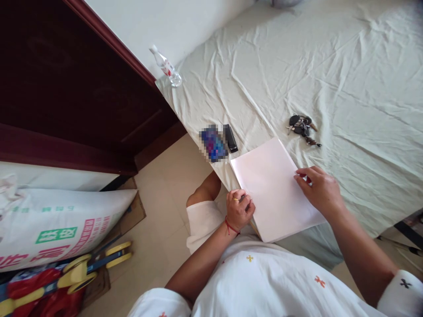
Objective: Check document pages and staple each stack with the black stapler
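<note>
A stack of white paper [274, 189] lies on the bed sheet at its near edge, in front of my body. My left hand [239, 207], with a ring and a red string at the wrist, has its fingers curled round the left edge of the stack. At the opposite edge my right hand [315, 187] pinches the paper between thumb and fingers. Beyond the stack's far left corner lies a black stapler [230, 138], beside a blurred-out phone [214, 143]. A bunch of keys [301, 125] rests past the far right corner.
A clear plastic bottle [167, 68] stands at the far left corner of the wrinkled pale sheet [357, 97]. To the left are a dark red door [82, 83], a white printed sack [66, 224] and a yellow and blue wheeled thing [82, 268] on the floor.
</note>
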The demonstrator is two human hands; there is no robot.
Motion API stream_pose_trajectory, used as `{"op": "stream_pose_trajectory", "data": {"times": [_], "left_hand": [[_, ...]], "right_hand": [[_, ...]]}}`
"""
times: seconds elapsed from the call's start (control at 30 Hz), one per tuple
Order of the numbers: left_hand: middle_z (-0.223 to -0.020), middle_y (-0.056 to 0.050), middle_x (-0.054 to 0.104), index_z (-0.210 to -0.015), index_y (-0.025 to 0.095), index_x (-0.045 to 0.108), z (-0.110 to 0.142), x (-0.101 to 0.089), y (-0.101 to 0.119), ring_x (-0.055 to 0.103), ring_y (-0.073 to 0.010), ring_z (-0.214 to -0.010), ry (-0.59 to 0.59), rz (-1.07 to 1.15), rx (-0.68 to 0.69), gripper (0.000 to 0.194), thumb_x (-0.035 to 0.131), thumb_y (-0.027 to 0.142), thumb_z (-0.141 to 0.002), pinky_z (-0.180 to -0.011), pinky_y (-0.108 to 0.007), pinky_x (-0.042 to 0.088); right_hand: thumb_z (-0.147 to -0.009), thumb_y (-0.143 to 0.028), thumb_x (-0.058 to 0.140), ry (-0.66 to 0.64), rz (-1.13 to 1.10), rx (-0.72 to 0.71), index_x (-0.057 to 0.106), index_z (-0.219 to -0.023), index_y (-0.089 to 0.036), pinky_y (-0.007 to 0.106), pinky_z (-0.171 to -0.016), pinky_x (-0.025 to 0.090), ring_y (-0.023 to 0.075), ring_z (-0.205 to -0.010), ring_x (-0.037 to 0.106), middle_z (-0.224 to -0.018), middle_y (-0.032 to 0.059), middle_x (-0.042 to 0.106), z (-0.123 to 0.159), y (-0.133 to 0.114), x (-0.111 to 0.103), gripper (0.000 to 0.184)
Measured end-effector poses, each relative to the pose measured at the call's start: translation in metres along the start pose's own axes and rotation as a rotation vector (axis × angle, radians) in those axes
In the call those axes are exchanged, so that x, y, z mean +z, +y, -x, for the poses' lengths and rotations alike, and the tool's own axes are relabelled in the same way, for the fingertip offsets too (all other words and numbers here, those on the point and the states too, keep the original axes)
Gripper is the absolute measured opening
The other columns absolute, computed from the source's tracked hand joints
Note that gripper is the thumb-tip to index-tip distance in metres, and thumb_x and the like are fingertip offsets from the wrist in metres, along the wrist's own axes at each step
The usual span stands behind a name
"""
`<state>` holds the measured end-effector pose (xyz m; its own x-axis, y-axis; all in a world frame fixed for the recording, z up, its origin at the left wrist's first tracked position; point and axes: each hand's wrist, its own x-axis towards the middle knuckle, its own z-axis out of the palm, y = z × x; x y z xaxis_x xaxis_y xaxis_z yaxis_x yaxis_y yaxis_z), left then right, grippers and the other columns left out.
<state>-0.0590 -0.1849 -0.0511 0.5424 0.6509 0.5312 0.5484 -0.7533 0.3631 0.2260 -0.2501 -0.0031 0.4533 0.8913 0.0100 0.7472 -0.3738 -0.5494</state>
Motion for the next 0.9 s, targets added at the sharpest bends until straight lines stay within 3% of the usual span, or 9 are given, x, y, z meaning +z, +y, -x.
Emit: {"op": "stream_pose_trajectory", "data": {"times": [0.13, 0.3, 0.57, 0.8, 0.9], "left_hand": [[-0.102, -0.007, 0.066, -0.094, 0.020, 0.065, 0.000, 0.000, 0.000, 0.056, -0.0218, -0.098, 0.008, -0.008, 0.001, 0.011, 0.067, 0.014, -0.085, -0.087, -0.038, 0.047], [-0.102, -0.007, 0.066, -0.096, 0.020, 0.066, 0.002, 0.001, -0.001, 0.056, -0.0218, -0.099, 0.001, -0.002, -0.001, 0.013, 0.067, 0.014, -0.084, -0.088, -0.039, 0.047], [-0.102, -0.007, 0.066, -0.094, 0.018, 0.068, 0.000, 0.000, 0.001, 0.056, -0.0218, -0.098, -0.003, -0.005, -0.003, 0.011, 0.068, 0.014, -0.084, -0.089, -0.039, 0.047], [-0.094, -0.010, 0.070, -0.087, 0.021, 0.074, 0.010, 0.004, -0.005, 0.057, -0.0270, -0.097, -0.030, -0.049, -0.030, 0.007, 0.067, 0.021, -0.085, -0.083, -0.042, 0.050], [-0.109, -0.014, 0.075, -0.108, 0.019, 0.076, 0.018, 0.008, -0.009, 0.061, -0.0311, -0.105, -0.023, -0.053, -0.027, 0.025, 0.064, 0.032, -0.091, -0.088, -0.047, 0.053]], "right_hand": [[-0.094, -0.041, 0.060, -0.050, -0.036, 0.030, 0.078, -0.099, -0.024, 0.034, -0.062, 0.042, 0.0195, -0.068, 0.063, -0.090, 0.0057, 0.073, 0.000, -0.002, -0.004, 0.026], [-0.095, -0.036, 0.059, -0.127, -0.150, -0.073, 0.077, -0.093, -0.024, 0.034, -0.065, 0.046, 0.0180, -0.066, 0.061, -0.085, 0.0046, 0.070, 0.001, -0.004, -0.011, 0.022], [-0.101, -0.037, 0.059, -0.122, -0.186, -0.309, 0.077, -0.092, -0.025, 0.043, -0.085, 0.054, 0.0266, -0.094, 0.065, -0.102, 0.0099, 0.074, 0.001, -0.006, -0.018, 0.023], [-0.106, -0.037, 0.056, -0.444, -0.310, -0.467, 0.078, -0.095, -0.026, 0.050, -0.101, 0.058, 0.0305, -0.125, 0.067, -0.138, 0.0122, 0.071, 0.011, -0.021, -0.034, 0.027], [-0.107, -0.037, 0.054, -0.556, -0.370, -0.480, 0.077, -0.098, -0.026, 0.043, -0.099, 0.061, 0.0269, -0.121, 0.071, -0.140, 0.0113, 0.070, 0.014, -0.032, -0.042, 0.027]]}}
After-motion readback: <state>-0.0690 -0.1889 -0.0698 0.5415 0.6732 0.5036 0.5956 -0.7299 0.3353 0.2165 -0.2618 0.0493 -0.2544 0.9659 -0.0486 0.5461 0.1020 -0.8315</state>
